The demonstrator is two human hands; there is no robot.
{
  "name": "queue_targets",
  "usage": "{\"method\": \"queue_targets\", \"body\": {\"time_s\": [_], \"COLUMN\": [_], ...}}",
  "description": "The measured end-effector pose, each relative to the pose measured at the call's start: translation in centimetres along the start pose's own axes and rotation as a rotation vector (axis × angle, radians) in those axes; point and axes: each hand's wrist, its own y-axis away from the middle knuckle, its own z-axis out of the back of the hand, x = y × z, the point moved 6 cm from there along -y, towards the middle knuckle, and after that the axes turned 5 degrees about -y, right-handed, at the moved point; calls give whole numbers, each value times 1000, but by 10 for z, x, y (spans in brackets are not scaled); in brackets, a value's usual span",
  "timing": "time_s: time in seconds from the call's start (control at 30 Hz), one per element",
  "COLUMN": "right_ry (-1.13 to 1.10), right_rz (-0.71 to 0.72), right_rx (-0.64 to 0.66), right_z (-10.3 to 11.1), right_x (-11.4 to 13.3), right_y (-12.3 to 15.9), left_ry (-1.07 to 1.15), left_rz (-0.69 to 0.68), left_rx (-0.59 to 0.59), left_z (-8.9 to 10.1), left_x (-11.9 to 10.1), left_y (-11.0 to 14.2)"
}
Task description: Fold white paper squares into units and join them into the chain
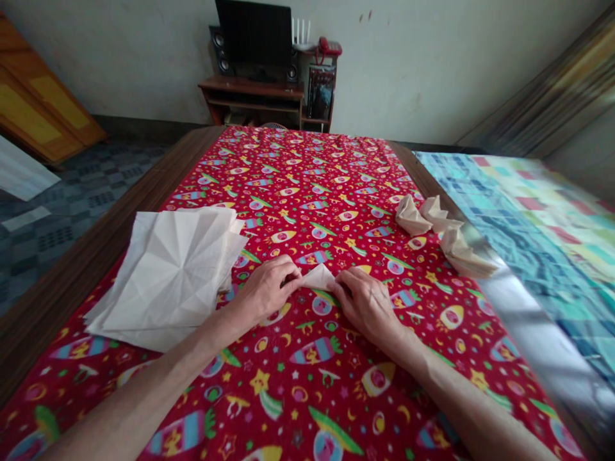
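A small folded piece of white paper [319, 278], triangular in outline, lies between my two hands over the middle of the cloth. My left hand [270, 286] pinches its left corner with the fingers curled. At the opposite corner, my right hand [369, 299] grips the paper between thumb and fingers. Left of my hands rests a stack of creased white paper sheets [180, 269], the top one marked with fold lines radiating from its centre. Several folded paper pieces [414, 216] with pointed tips sit in a group at the right.
A red patterned cloth [312, 211] covers the wooden table [158, 173]. Beyond the far edge stands a desk [254, 93] with a monitor [254, 38], speakers and a red telephone [329, 47]. A bed with a blue patterned cover [485, 218] is along the right side.
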Motion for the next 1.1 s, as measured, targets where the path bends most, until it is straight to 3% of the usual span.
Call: {"method": "queue_targets", "body": {"time_s": [0.43, 0.6, 0.67, 0.77, 0.93, 1.1], "right_ry": [30, 54, 53, 50, 8, -84], "right_rz": [-20, -32, -27, -17, 14, 58], "right_rx": [63, 72, 70, 40, -9, -46], "right_z": [5, 4, 3, 3, 6, 6], "right_x": [3, 1, 1, 0, 2, 3], "right_y": [-7, -7, -7, -7, -5, -3], "left_ry": [-115, -206, -262, -339, -397, -398], "left_rz": [94, 67, -21, -174, -177, -175], "left_rx": [-85, -152, -126, 1, 93, 111], "left_z": [0, 5, 3, -9, -22, -22], "left_x": [-5, -20, -34, -52, -53, -51], "left_y": [3, 4, 7, 15, 27, 27]}}
